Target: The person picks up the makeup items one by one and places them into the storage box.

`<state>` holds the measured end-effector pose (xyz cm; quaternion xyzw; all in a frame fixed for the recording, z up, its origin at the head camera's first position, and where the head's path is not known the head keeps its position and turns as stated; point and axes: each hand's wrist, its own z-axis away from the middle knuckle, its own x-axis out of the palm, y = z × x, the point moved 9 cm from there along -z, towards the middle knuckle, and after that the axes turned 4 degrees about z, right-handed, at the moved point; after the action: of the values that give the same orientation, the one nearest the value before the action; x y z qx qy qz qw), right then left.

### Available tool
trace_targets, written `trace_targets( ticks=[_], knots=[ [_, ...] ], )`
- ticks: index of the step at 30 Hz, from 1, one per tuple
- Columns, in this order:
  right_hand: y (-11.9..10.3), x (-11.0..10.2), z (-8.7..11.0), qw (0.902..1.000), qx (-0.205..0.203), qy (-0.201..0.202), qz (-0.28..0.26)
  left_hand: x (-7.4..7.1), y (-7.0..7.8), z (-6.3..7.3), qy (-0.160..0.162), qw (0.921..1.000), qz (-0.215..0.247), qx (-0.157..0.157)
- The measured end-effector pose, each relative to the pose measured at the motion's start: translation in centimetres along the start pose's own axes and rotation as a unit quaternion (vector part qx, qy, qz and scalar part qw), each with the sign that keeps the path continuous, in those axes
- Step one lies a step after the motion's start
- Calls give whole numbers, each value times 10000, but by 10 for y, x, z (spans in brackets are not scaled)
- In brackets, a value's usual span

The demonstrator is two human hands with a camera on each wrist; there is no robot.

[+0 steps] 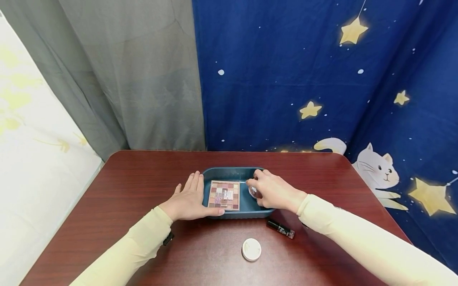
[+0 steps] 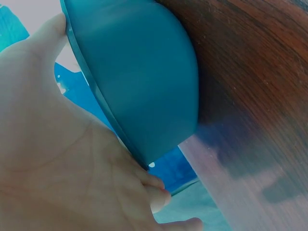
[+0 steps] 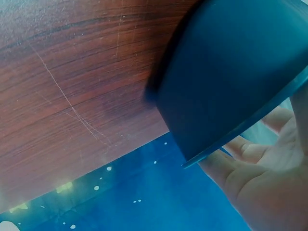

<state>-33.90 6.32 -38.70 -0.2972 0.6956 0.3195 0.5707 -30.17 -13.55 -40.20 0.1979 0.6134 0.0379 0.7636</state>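
A dark teal plastic tray stands on the table, with an eyeshadow palette lying in its left half. My left hand lies against the tray's left end, fingers straight and thumb along the front rim. That same hand appears in the left wrist view with its palm by the rim. Over the tray's right end, my right hand grips a small round container with curled fingers. The hand partly hides this container. In the right wrist view, the tray's outer wall blocks sight of it.
In front of the tray lie a white round lidded jar and, to its right, a small black tube with a clear end. The reddish-brown table ends at the back before grey and blue curtains.
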Motion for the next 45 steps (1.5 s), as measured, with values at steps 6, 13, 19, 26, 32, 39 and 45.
trace_targets(
  ticks=[6,13,19,26,32,39,45],
  knots=[
    [-2,3,-4,9999,-63,-86,112,1,0,0,-24,10000,18,1],
    [-1,9,-6,9995,-49,-211,233,2,-1,-1,-50,10000,9,14],
    [-2,10,-7,9992,-56,-211,326,2,-1,0,-63,10000,19,2],
    [-2,11,-7,9989,22,-286,372,2,1,0,-71,10000,52,-7],
    [-2,12,-7,9988,44,-330,354,2,0,0,-66,10000,10,-17],
    [-2,14,-9,9987,20,-363,352,2,-1,0,-53,10000,-9,-30],
    [-1,18,-11,9981,-26,-453,428,2,-2,-1,-92,9999,-1,-52]
  ],
)
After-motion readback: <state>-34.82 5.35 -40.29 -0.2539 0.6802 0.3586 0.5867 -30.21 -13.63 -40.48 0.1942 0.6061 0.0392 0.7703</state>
